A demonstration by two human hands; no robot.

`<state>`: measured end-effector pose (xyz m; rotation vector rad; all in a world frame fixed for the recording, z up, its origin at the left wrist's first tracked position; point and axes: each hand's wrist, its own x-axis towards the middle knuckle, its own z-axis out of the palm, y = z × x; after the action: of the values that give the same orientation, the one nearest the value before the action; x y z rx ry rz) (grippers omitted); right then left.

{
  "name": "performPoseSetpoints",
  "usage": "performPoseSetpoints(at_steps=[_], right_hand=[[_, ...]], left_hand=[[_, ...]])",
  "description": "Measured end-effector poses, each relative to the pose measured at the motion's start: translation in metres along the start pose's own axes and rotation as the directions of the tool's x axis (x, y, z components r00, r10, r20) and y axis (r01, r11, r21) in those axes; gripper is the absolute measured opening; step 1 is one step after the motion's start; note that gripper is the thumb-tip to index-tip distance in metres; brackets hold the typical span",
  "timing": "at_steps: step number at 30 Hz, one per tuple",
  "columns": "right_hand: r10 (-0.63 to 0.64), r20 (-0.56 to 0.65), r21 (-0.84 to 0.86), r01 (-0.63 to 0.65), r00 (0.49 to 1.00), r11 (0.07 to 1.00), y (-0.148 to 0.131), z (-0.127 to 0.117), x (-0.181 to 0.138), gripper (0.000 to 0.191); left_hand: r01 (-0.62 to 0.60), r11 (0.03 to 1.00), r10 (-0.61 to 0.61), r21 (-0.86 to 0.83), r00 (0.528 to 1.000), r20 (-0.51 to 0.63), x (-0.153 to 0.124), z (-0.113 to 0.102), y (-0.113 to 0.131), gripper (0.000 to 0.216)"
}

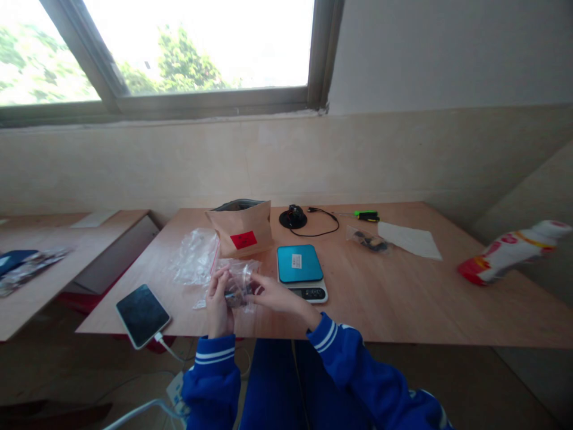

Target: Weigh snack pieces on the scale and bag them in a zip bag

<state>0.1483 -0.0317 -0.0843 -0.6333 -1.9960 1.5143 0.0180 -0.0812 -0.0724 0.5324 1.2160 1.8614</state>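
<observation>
Between my two hands is a small clear plastic bag (242, 276), with something dark in its lower part that I cannot make out. My left hand (219, 301) is closed on the bag's left side. From the right, my right hand (271, 292) pinches the bag's other side. Just behind lies a pile of clear plastic bags (196, 257), left of an upright brown paper pouch (246, 228) with a red label and an open top. Close to my right hand sits a kitchen scale (299, 263) with a blue top and a white body.
A phone (143, 315) on a white cable lies at the left front edge. Behind the scale are a black round object with a cable (293, 216) and screwdrivers (367, 215). Rightward lie a bagged dark item (369, 240), white paper (409, 239) and a red-and-white bottle (505, 254).
</observation>
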Motion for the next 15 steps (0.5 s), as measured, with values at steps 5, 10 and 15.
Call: performPoseSetpoints(at_steps=[5,10,15], right_hand=[[-0.045,-0.17,0.055,0.055,0.984,0.997,-0.001,-0.012,-0.005,0.015],[-0.067,-0.238,0.136,0.102,0.969,0.985,-0.002,-0.026,-0.007,0.018],[-0.105,-0.354,0.111,0.154,0.929,0.982,-0.021,-0.042,0.0,0.021]], left_hand=[[-0.009,1.0,0.01,0.028,0.999,-0.043,0.005,-0.011,0.006,0.046],[-0.011,1.0,0.011,0.002,0.998,-0.067,0.006,-0.011,0.01,0.051],[0.01,1.0,-0.011,-0.023,0.997,-0.082,0.006,-0.01,0.008,0.055]])
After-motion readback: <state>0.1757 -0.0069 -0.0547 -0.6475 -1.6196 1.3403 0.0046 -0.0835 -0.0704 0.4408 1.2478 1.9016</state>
